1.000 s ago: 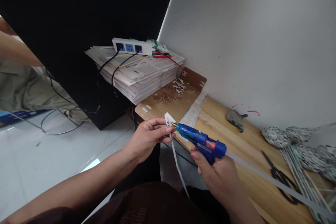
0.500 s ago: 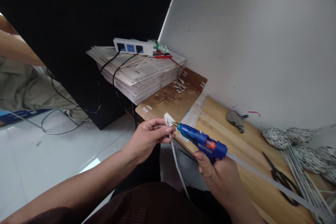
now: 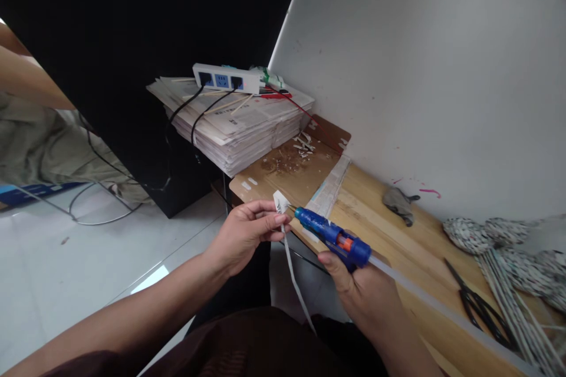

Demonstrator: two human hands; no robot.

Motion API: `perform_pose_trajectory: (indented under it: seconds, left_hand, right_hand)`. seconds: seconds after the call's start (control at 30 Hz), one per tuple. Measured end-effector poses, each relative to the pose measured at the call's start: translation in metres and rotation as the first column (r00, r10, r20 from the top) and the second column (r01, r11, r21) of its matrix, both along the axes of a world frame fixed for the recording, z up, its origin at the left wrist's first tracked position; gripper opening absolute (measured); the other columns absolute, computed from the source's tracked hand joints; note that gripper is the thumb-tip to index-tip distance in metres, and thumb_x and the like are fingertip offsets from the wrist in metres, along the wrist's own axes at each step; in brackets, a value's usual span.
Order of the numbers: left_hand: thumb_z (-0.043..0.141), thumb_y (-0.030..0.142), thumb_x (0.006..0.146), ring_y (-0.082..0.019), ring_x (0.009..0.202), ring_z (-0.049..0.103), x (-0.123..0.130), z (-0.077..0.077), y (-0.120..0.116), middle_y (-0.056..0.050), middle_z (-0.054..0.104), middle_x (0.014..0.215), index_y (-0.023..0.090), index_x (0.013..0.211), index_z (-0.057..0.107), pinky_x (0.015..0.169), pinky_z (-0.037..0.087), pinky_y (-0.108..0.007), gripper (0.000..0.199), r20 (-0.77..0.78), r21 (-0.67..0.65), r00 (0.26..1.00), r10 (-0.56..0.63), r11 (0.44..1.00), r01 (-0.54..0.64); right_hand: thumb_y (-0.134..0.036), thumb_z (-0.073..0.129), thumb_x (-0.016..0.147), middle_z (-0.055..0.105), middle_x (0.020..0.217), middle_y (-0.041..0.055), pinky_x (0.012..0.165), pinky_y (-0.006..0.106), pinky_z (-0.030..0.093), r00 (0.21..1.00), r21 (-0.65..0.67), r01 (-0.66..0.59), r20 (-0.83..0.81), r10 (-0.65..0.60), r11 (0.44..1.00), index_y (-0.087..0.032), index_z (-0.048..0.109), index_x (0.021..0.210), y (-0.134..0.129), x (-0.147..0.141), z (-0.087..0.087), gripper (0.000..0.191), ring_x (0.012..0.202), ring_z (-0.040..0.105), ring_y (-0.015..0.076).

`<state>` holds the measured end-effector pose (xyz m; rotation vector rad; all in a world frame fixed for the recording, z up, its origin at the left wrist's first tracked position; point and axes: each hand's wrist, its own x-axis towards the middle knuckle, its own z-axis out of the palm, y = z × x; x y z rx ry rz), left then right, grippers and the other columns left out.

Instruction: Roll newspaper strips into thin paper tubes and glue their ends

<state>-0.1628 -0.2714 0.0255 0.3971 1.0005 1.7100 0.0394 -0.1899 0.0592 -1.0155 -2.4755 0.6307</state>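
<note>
Between the thumb and fingers of my left hand [image 3: 252, 227] is a thin white paper strip [image 3: 294, 283], pinched near its wider, flat upper end. The strip's tail hangs down toward my lap. My right hand [image 3: 367, 291] is wrapped round the handle of a blue hot glue gun [image 3: 333, 235], and a long pale glue stick [image 3: 437, 300] runs out of its back. The gun's metal nozzle points left, close by the strip's flat end; whether it touches the paper, I cannot tell.
A newspaper stack [image 3: 247, 141] carries a white power strip [image 3: 225, 78] with black cords. Paper scraps [image 3: 304, 144] lie on a brown board [image 3: 283, 168]. Black scissors [image 3: 477, 306], a grey cloth-like lump [image 3: 400, 203] and braided paper coils [image 3: 469, 234] rest on the wooden table. Another person's arm [image 3: 35, 79] shows at left.
The glue gun in my right hand has shifted slightly left and down. My left hand and the strip's flat end have moved a little left too.
</note>
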Motion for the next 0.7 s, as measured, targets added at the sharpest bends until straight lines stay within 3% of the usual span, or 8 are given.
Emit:
perform_pose_trajectory:
  seconds: [0.23, 0.33, 0.4, 0.5, 0.63, 0.7]
  left_hand:
    - [0.083, 0.018, 0.067, -0.015, 0.069, 0.071, -0.01, 0.002, -0.006, -0.007, 0.075, 0.079, 0.012, 0.083, 0.069, 0.06, 0.057, -0.019, 0.022, 0.027, -0.011, 0.998, 0.05, 0.999, -0.049]
    - [0.083, 0.018, 0.065, -0.016, 0.07, 0.072, -0.016, 0.004, -0.011, -0.008, 0.075, 0.078, 0.012, 0.081, 0.068, 0.058, 0.057, -0.02, 0.023, 0.027, -0.01, 0.996, 0.087, 0.996, -0.086]
    - [0.083, 0.018, 0.065, -0.017, 0.071, 0.072, -0.02, 0.003, -0.015, -0.008, 0.075, 0.079, 0.012, 0.082, 0.068, 0.059, 0.058, -0.02, 0.024, 0.025, -0.009, 0.994, 0.103, 0.995, -0.103]
    - [0.083, 0.018, 0.066, -0.018, 0.073, 0.072, -0.025, 0.001, -0.019, -0.008, 0.075, 0.079, 0.012, 0.083, 0.067, 0.062, 0.059, -0.022, 0.024, 0.024, -0.006, 0.994, 0.108, 0.994, -0.108]
    - [0.082, 0.017, 0.067, -0.018, 0.074, 0.072, -0.03, -0.002, -0.023, -0.008, 0.075, 0.08, 0.013, 0.084, 0.067, 0.062, 0.058, -0.021, 0.024, 0.03, -0.016, 0.995, 0.1, 0.995, -0.1]
    - [0.082, 0.017, 0.068, -0.018, 0.074, 0.072, -0.033, -0.003, -0.025, -0.007, 0.075, 0.08, 0.014, 0.085, 0.067, 0.062, 0.058, -0.021, 0.023, 0.032, -0.021, 0.995, 0.094, 0.995, -0.093]
  right_hand:
    - [-0.051, 0.054, 0.089, 0.07, 0.09, 0.0058, 0.076, 0.034, 0.049, 0.993, -0.089, -0.016, -0.117, 0.006, 0.996, -0.023, 0.065, 0.101, 0.014, -0.021, -0.012, 0.032, 0.087, 0.066, 0.0237]
    - [-0.055, 0.053, 0.088, 0.062, 0.066, 0.0006, 0.06, 0.028, 0.048, 0.968, -0.329, 0.003, -0.236, -0.085, 0.944, -0.02, 0.062, 0.098, 0.023, -0.039, -0.019, 0.038, 0.06, 0.061, 0.0168]
    - [-0.06, 0.051, 0.087, 0.05, 0.054, -0.0059, 0.044, 0.022, 0.039, 0.918, -0.551, -0.025, -0.343, -0.2, 0.834, -0.02, 0.056, 0.091, 0.03, -0.056, -0.021, 0.04, 0.043, 0.05, 0.0109]
    - [-0.06, 0.059, 0.082, 0.051, 0.059, -0.0073, 0.033, 0.016, 0.022, 0.802, -0.773, -0.158, -0.464, -0.377, 0.614, -0.022, 0.046, 0.084, 0.043, -0.084, -0.023, 0.04, 0.039, 0.046, 0.0069]
    - [-0.046, 0.053, 0.091, 0.054, 0.06, -0.0059, 0.033, 0.015, 0.027, 0.754, -0.907, -0.219, -0.392, -0.528, 0.36, -0.021, 0.043, 0.08, 0.061, -0.121, -0.029, 0.029, 0.04, 0.047, 0.0064]
    - [-0.04, 0.045, 0.096, 0.056, 0.059, -0.0051, 0.034, 0.016, 0.031, 0.733, -0.935, -0.21, -0.344, -0.587, 0.285, -0.021, 0.044, 0.083, 0.068, -0.138, -0.033, 0.024, 0.041, 0.051, 0.008]
